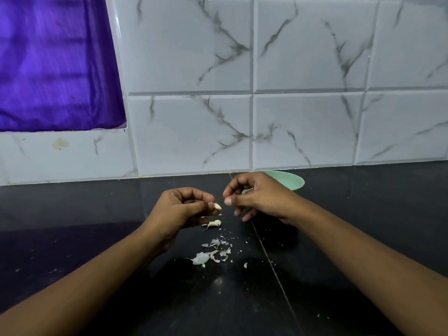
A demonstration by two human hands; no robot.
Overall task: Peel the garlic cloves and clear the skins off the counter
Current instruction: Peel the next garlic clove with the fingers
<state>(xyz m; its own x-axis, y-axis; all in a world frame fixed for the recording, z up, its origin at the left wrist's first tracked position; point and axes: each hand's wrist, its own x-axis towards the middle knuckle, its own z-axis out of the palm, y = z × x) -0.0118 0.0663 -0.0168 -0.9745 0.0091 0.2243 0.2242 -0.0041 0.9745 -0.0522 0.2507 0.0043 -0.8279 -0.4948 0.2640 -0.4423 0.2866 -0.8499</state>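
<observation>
In the head view, my left hand [184, 209] pinches a garlic clove [218, 206] at its fingertips above the dark tabletop [72, 226]. My right hand [254, 197] hovers just to its right with fingers curled and thumb meeting forefinger; I cannot tell whether it pinches anything. A second clove [214, 223] lies below the left hand's fingers. Skins [213, 253] are scattered nearer, and a green bowl [294, 181] sits behind the right hand.

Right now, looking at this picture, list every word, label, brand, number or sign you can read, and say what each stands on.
None: no text shows anywhere. The marble-patterned wall tiles, the purple cloth, the green bowl, the black counter and the garlic clove all bear no writing.
</observation>
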